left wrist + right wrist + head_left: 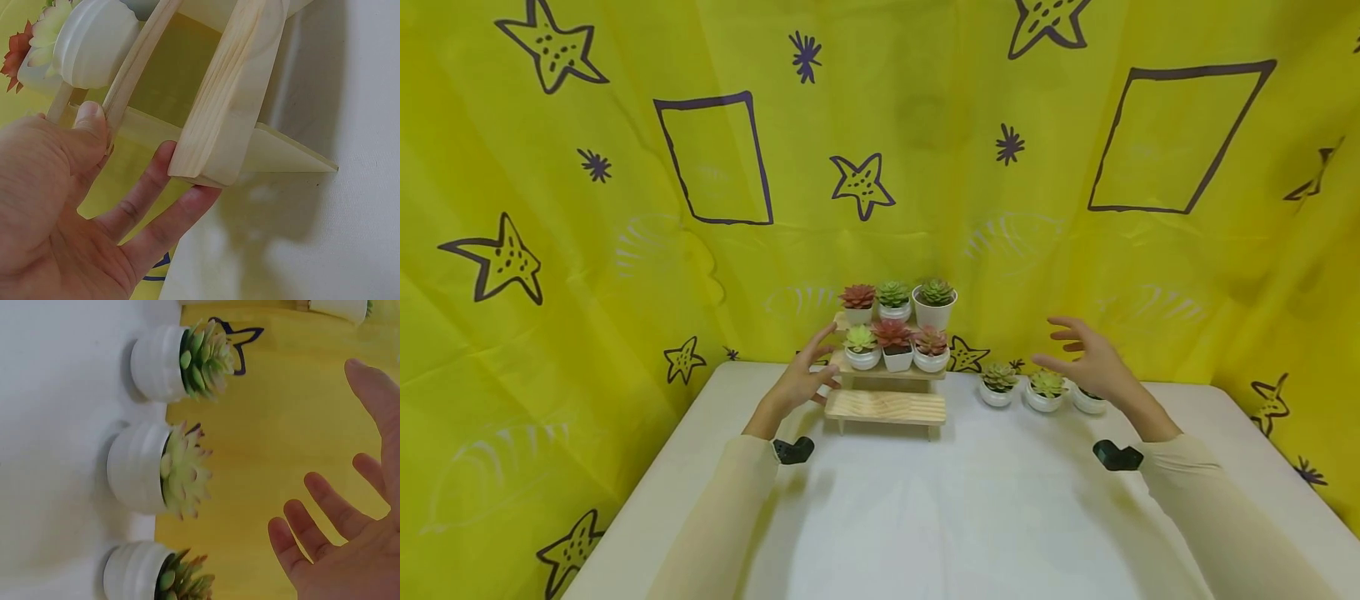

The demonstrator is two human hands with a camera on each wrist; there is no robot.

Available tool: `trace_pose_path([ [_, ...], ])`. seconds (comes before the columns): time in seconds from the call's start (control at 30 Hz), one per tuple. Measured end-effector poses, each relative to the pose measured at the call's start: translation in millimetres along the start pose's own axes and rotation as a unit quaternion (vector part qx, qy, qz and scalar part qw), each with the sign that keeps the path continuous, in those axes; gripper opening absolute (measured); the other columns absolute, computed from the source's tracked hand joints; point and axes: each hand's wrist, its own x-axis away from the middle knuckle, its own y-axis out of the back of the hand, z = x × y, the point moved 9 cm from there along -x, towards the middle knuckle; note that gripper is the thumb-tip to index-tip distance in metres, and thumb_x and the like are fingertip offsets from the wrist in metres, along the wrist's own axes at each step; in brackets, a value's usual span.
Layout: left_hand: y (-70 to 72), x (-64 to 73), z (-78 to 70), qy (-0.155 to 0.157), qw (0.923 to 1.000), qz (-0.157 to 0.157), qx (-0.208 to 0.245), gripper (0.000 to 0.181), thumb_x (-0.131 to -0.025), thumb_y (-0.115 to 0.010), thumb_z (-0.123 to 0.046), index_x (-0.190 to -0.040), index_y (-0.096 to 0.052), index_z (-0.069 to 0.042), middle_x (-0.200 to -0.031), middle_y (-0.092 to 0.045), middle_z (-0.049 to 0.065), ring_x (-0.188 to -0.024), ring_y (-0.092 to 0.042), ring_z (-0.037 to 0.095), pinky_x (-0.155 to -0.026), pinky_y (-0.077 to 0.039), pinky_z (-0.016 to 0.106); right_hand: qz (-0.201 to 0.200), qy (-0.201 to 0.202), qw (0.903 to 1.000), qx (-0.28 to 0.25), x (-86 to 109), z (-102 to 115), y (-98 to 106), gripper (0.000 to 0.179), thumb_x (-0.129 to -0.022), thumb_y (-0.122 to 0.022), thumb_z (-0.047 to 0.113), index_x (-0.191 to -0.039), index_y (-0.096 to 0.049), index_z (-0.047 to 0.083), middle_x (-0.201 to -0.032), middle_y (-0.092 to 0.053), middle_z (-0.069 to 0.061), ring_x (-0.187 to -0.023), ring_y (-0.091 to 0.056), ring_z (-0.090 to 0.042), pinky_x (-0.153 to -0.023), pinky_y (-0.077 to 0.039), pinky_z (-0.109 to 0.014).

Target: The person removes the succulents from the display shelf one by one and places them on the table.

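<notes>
My left hand is at the left end of a three-step wooden plant stand, fingers spread. In the left wrist view, its thumb lies by the middle shelf, and two fingertips touch the end of the lowest shelf. Potted succulents stand on the upper two shelves, among them a yellow-green succulent and a dark red succulent. My right hand is raised with nothing in it, above a row of three succulents in white pots. In the head view it partly covers the rightmost pot.
The stand's lowest shelf is bare wood. All of it stands on a white table, near the back edge. Behind hangs a yellow curtain printed with stars and frames. Dark wrist cameras sit on both sleeves.
</notes>
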Motion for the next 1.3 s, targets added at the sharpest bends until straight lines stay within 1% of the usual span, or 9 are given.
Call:
trace_pose_path([
  [0.27,-0.4,-1.3,-0.6,-0.001,1.0,-0.002,-0.007,0.076,-0.107,-0.055,-0.008,-0.165,-0.016,-0.036,-0.163,-0.026,0.026,-0.104,-0.068,0.05,-0.063,-0.06,0.051,0.007,0.024,0.9997,0.002,-11.7,16,-19,0.079,-0.095,-0.076,0.032,-0.156,-0.035,0.002,-0.145,-0.05,-0.033,-0.125,-0.05,-0.055,-0.098,-0.046,-0.066],
  [0.5,-0.2,-1.8,1.0,0.0,0.9999,-0.003,-0.011,0.076,-0.107,-0.055,-0.008,-0.165,-0.016,-0.036,-0.164,-0.025,0.027,-0.103,-0.068,0.05,-0.064,-0.059,0.056,0.013,0.031,0.9993,-0.019,-17.4,35,-38,0.078,-0.094,-0.078,0.029,-0.156,-0.037,0.005,-0.144,-0.051,-0.031,-0.123,-0.052,-0.052,-0.098,-0.047,-0.064],
  [0.7,-0.6,-1.1,-0.6,0.0,0.9999,-0.003,-0.012,0.076,-0.107,-0.054,-0.008,-0.166,-0.015,-0.036,-0.164,-0.025,0.027,-0.103,-0.068,0.05,-0.065,-0.059,0.056,0.017,0.044,0.9984,-0.03,-21.9,48,-54,0.077,-0.093,-0.079,0.029,-0.155,-0.039,0.005,-0.143,-0.053,-0.031,-0.122,-0.055,-0.051,-0.098,-0.048,-0.063],
  [0.93,-0.7,-0.2,-0.6,0.006,0.9999,-0.007,-0.011,0.076,-0.107,-0.054,-0.006,-0.165,-0.016,-0.036,-0.164,-0.025,0.027,-0.103,-0.068,0.049,-0.063,-0.059,0.054,0.022,0.049,0.9968,-0.06,-29.3,58,-75,0.079,-0.091,-0.081,0.028,-0.154,-0.04,0.005,-0.142,-0.054,-0.03,-0.122,-0.055,-0.051,-0.098,-0.049,-0.061],
  [1.1,-1.0,0.0,-0.9,0.006,0.9999,-0.008,-0.012,0.076,-0.107,-0.053,-0.005,-0.165,-0.017,-0.037,-0.164,-0.025,0.027,-0.103,-0.069,0.048,-0.066,-0.059,0.057,0.022,0.056,0.9951,-0.078,-32.7,64,-89,0.079,-0.09,-0.082,0.027,-0.154,-0.041,0.005,-0.143,-0.054,-0.029,-0.121,-0.056,-0.051,-0.098,-0.049,-0.061],
  [1.2,-1.0,0.3,-0.8,0.006,0.9999,-0.007,-0.012,0.075,-0.107,-0.053,-0.005,-0.165,-0.016,-0.037,-0.164,-0.025,0.027,-0.102,-0.069,0.047,-0.066,-0.059,0.057,0.023,0.062,0.9936,-0.091,-34.1,69,-95,0.078,-0.089,-0.083,0.024,-0.153,-0.042,0.004,-0.143,-0.054,-0.03,-0.121,-0.056,-0.051,-0.096,-0.051,-0.059],
  [1.3,-0.7,0.5,-1.2,0.006,0.9999,-0.006,-0.008,0.075,-0.107,-0.053,-0.005,-0.165,-0.016,-0.036,-0.164,-0.024,0.027,-0.104,-0.068,0.049,-0.065,-0.059,0.056,0.022,0.067,0.9909,-0.115,-35.4,73,-101,0.078,-0.089,-0.083,0.02,-0.152,-0.041,0.001,-0.142,-0.053,-0.032,-0.123,-0.055,-0.052,-0.096,-0.051,-0.061],
])
